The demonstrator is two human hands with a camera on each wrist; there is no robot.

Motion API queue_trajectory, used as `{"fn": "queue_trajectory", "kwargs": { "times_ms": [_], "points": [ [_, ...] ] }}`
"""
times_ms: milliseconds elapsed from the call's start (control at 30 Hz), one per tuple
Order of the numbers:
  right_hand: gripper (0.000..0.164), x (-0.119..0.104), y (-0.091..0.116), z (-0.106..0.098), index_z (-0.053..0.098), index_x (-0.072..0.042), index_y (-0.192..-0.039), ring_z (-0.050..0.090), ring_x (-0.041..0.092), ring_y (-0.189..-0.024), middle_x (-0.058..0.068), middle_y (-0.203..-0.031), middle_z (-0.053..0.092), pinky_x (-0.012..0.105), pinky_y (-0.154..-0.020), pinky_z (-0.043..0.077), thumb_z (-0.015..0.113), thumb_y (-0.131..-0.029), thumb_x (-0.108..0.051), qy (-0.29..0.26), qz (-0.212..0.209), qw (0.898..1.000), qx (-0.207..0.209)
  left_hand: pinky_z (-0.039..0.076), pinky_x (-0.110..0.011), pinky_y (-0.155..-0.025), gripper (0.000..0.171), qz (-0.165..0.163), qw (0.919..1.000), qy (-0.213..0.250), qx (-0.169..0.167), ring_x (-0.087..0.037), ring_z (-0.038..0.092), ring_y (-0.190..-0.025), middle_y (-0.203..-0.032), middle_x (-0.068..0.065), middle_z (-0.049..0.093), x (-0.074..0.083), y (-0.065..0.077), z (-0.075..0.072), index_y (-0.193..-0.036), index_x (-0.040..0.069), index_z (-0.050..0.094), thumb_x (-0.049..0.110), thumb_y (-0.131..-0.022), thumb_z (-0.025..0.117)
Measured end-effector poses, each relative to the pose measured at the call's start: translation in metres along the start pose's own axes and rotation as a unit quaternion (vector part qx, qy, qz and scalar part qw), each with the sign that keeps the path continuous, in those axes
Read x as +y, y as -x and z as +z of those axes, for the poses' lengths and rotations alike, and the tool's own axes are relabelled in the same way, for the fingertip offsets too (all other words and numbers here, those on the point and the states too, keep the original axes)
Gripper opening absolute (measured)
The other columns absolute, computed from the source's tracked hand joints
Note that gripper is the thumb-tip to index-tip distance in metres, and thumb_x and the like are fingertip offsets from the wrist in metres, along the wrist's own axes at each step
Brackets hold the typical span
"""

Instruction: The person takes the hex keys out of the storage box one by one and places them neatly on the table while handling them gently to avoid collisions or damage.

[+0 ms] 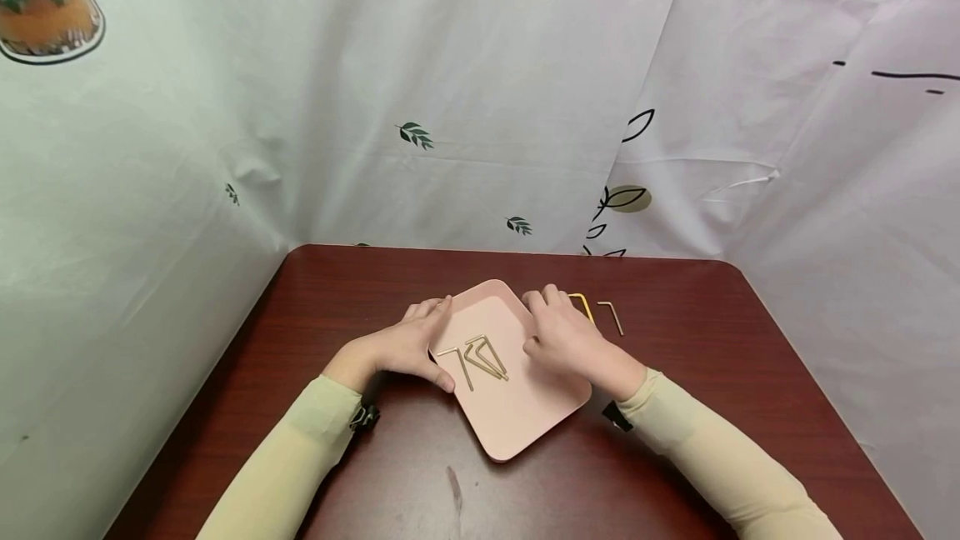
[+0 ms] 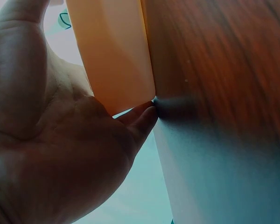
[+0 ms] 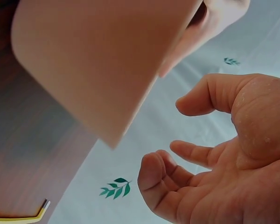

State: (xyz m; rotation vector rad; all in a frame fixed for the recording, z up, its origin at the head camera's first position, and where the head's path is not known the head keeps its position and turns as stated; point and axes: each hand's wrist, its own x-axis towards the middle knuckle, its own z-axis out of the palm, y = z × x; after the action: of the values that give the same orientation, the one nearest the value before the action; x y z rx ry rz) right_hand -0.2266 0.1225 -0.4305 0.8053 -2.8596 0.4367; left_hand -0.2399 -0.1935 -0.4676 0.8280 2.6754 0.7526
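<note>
A pink tray (image 1: 498, 419) sits turned cornerwise in the middle of the table, with several brass-coloured hex keys (image 1: 487, 359) lying toward its left side. My left hand (image 1: 401, 348) grips its left corner, thumb along the near edge and fingers along the far one. From the left wrist, that hand (image 2: 70, 126) wraps the tray wall (image 2: 114, 56), fingertips low by the tabletop. My right hand (image 1: 566, 336) hovers over the tray's right side. The right wrist view shows this hand (image 3: 224, 158) with loosely bent fingers around nothing, apart from the tray (image 3: 98, 70).
Right of the tray, beyond my right hand, a yellow hex key (image 1: 582, 307) and a smaller brass-coloured hex key (image 1: 613, 315) lie on the dark red-brown table (image 1: 675, 323). A white printed cloth (image 1: 480, 107) hangs behind and at both sides.
</note>
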Motion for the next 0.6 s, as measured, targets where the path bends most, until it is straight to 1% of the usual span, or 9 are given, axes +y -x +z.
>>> {"fn": "queue_trajectory", "kwargs": {
  "times_ms": [133,233,400,600],
  "points": [
    [0.059,-0.003,-0.002,0.002,0.061,0.004,-0.139,0.059,0.042,-0.106,0.022,-0.118,0.058,0.051,-0.086,0.054,0.075,-0.082,-0.007,-0.003,-0.009,1.0,-0.001,0.032,-0.058,-0.128,0.159,0.001,1.0,-0.002,0.001,-0.044,0.024,-0.161,-0.177,-0.024,0.024,-0.001,0.0,0.001,-0.176,-0.005,0.009,0.066,-0.067,0.102],
    [0.061,-0.006,-0.004,0.003,0.06,0.005,-0.141,0.059,0.044,-0.109,0.024,-0.121,0.058,0.051,-0.085,0.055,0.075,-0.083,-0.006,-0.01,-0.008,1.0,-0.009,0.032,-0.059,-0.128,0.159,0.003,1.0,-0.003,0.003,-0.044,0.024,-0.161,-0.177,-0.024,0.024,-0.002,0.0,0.001,-0.176,-0.005,0.009,0.065,-0.068,0.102],
    [0.061,-0.01,-0.007,0.007,0.059,0.004,-0.142,0.059,0.043,-0.111,0.022,-0.122,0.057,0.049,-0.085,0.056,0.074,-0.083,-0.005,-0.008,0.0,1.0,-0.025,0.032,-0.06,-0.128,0.159,0.003,1.0,-0.002,0.004,-0.045,0.024,-0.161,-0.177,-0.025,0.024,-0.001,0.0,0.002,-0.176,-0.006,0.009,0.065,-0.068,0.102],
    [0.06,-0.013,-0.008,0.01,0.06,0.001,-0.139,0.059,0.04,-0.109,0.018,-0.118,0.056,0.049,-0.078,0.056,0.075,-0.082,-0.006,-0.003,0.006,0.999,-0.035,0.032,-0.06,-0.128,0.16,0.003,1.0,-0.002,0.004,-0.045,0.024,-0.161,-0.177,-0.025,0.024,-0.002,0.0,0.002,-0.176,-0.005,0.008,0.065,-0.067,0.102]
  ]
}}
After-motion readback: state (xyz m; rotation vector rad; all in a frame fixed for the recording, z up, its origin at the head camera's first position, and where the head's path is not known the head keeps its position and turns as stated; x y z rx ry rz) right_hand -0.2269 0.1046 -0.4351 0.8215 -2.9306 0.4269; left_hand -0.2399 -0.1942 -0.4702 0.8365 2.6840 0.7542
